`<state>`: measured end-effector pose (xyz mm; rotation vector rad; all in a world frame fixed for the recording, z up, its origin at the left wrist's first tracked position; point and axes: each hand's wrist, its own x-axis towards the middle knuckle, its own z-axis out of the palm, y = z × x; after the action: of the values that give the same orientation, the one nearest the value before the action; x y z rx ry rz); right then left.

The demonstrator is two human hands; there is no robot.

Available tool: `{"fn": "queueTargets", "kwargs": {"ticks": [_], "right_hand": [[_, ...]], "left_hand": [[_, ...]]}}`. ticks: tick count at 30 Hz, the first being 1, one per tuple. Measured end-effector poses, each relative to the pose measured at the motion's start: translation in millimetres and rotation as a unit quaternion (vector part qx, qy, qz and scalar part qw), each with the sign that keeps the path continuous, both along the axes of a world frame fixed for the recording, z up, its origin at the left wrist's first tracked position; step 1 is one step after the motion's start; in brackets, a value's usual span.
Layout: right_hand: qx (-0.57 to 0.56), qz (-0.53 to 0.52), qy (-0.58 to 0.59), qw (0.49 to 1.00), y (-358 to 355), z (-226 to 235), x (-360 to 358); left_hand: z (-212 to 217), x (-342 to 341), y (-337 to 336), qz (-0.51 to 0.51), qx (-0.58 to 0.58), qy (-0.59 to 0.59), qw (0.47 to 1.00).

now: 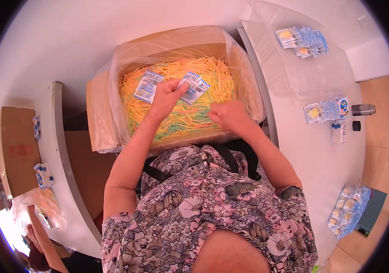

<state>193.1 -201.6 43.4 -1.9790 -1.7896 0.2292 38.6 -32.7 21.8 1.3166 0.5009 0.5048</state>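
A cardboard box (102, 107) lined with clear plastic stands in front of me, filled with thin yellow, orange and green sticks (212, 73). Over the sticks, my left hand (167, 94) pinches a small blue-and-white printed packet (195, 88) between thumb and finger. On that hand's other side is a second similar packet (148, 86); whether it rests on the sticks or is also held, I cannot tell. My right hand (232, 117) is closed above the box's right part, apart from the packets. Its curled fingers hide anything they may hold.
On the white table (299, 150) at right are a clear plastic tray (290, 75) with stacked packets (303, 41), another packet row (326, 110), a dark cylinder (363, 109) and a bagged bundle (349, 210). At lower left, another person's arm (44, 239) reaches toward a plastic bag (44, 207).
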Motion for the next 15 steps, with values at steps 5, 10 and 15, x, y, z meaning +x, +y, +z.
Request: {"fn": "queueTargets", "kwargs": {"ticks": [5,10,15], "right_hand": [[-0.038,0.043,-0.040,0.998,3,5,11],[-0.005,-0.163,0.442,0.882,26,66,34],[0.000,-0.138,0.432,0.891,52,75,31]], "left_hand": [[-7,0,0,0.022,-0.047,-0.025,0.998],[3,-3,0,-0.001,-0.017,0.015,1.000],[11,2,-2,-0.028,0.015,0.018,0.999]]}}
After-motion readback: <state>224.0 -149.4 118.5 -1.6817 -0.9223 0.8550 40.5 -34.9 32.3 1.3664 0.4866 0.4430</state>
